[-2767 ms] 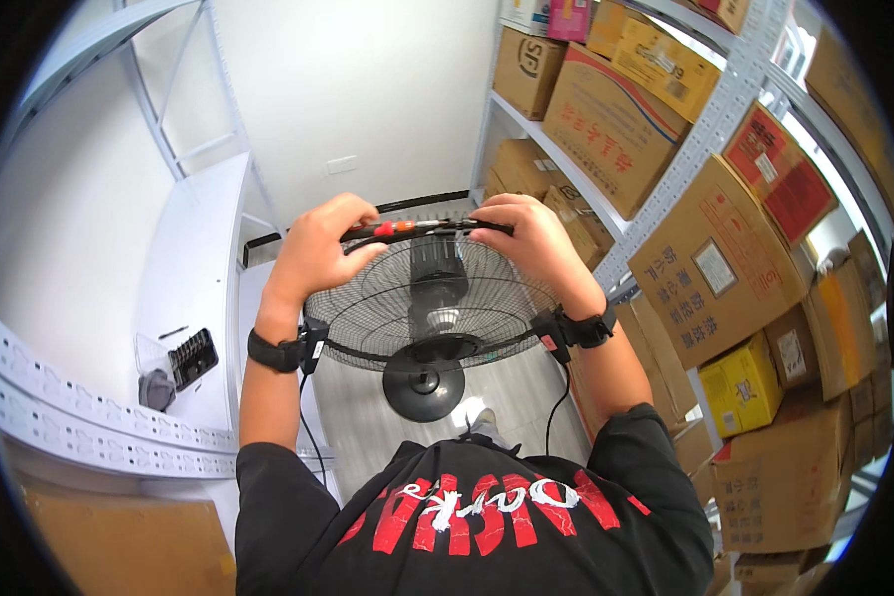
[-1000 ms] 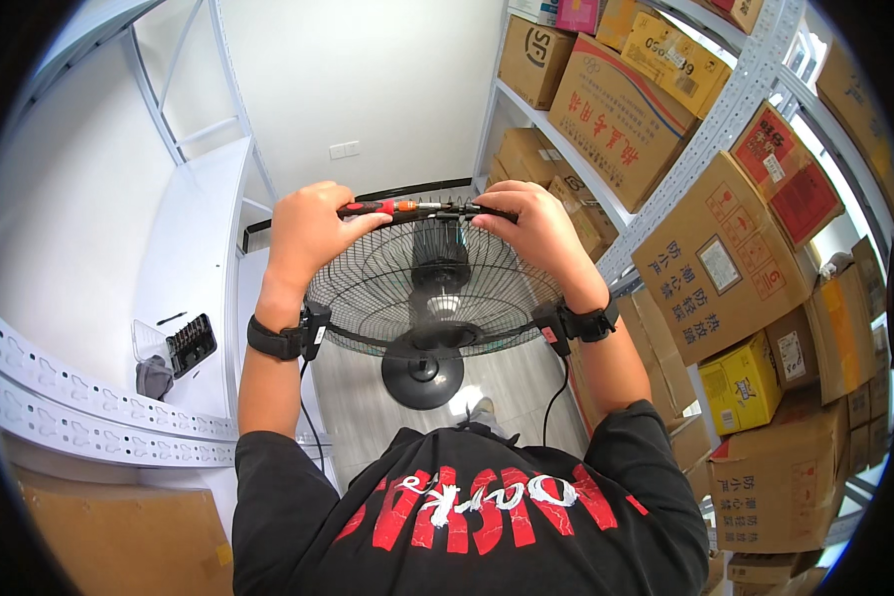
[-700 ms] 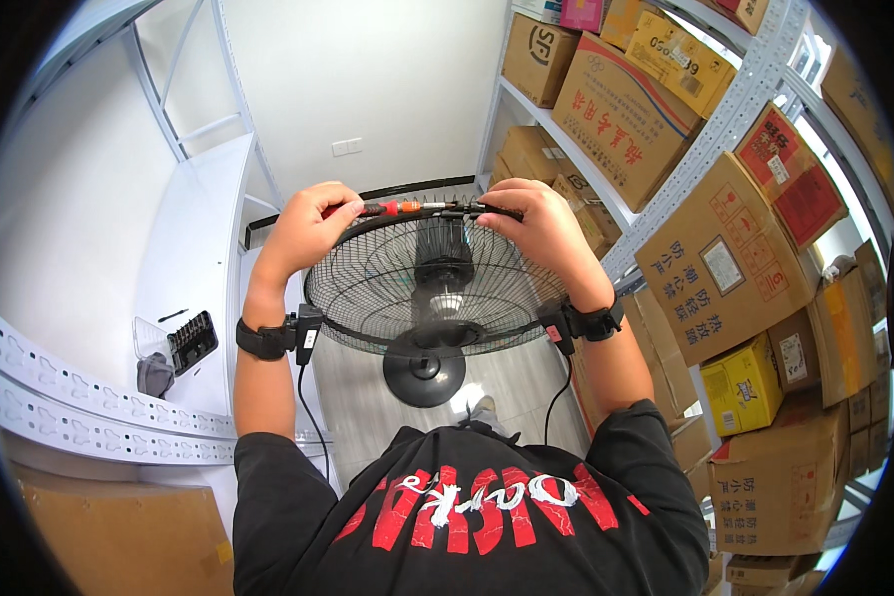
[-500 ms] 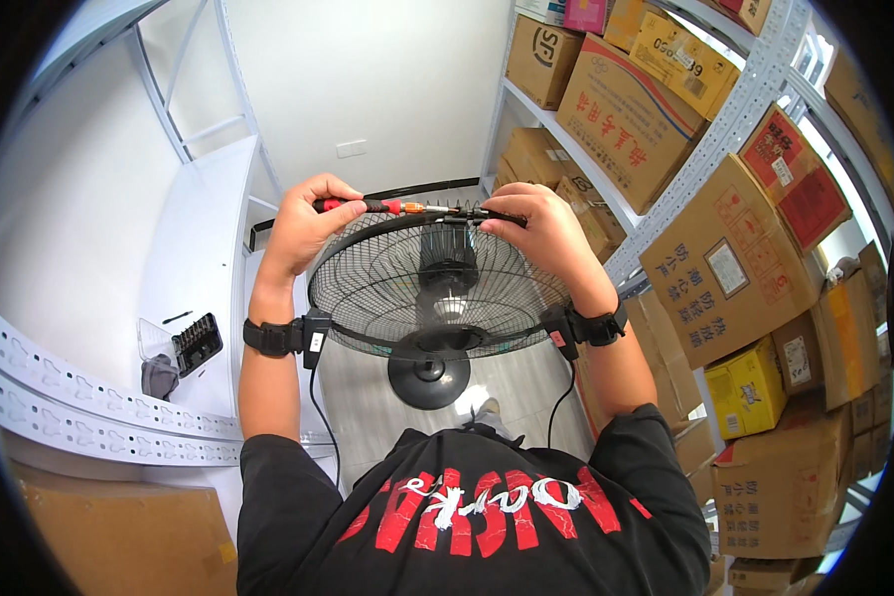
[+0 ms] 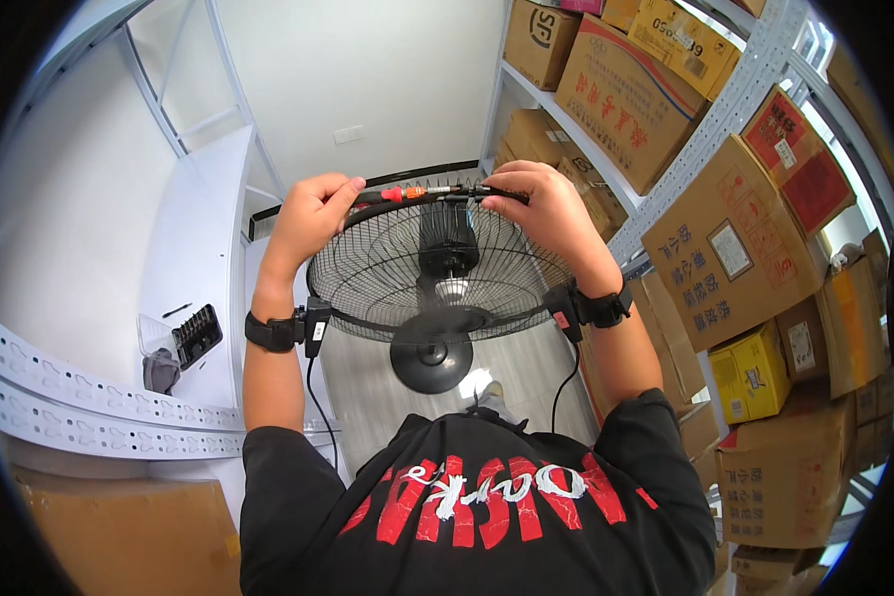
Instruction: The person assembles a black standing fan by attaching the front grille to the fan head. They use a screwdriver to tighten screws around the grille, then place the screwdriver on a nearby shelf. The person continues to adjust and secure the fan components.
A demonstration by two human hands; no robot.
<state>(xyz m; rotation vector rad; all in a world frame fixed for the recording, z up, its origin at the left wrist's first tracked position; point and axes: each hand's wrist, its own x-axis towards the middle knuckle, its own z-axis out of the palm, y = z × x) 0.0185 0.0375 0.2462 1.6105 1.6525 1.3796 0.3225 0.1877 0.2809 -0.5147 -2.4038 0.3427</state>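
Note:
A black pedestal fan (image 5: 372, 273) stands in front of me, its round wire guard tilted upward and its round base (image 5: 432, 360) on the floor. My left hand (image 5: 311, 217) is closed around the handle of a red and black screwdriver (image 5: 395, 195). The screwdriver lies almost level along the far rim, its shaft pointing right at a small clamp or fastener (image 5: 475, 192) there. My right hand (image 5: 551, 202) pinches the rim just right of this spot. The exact contact of the screwdriver's tip is too small to tell.
An open black bit case (image 5: 198, 336) and a grey pouch or cloth (image 5: 161, 372) sit on the white shelf (image 5: 194, 228) at left. Metal racks with cardboard boxes (image 5: 730, 243) line the right side. A large carton (image 5: 129, 531) is at lower left.
My left hand has shifted its hold toward the back end of the screwdriver's handle, its fingers curled more. My right hand stays at the rim. The whole view has shifted slightly.

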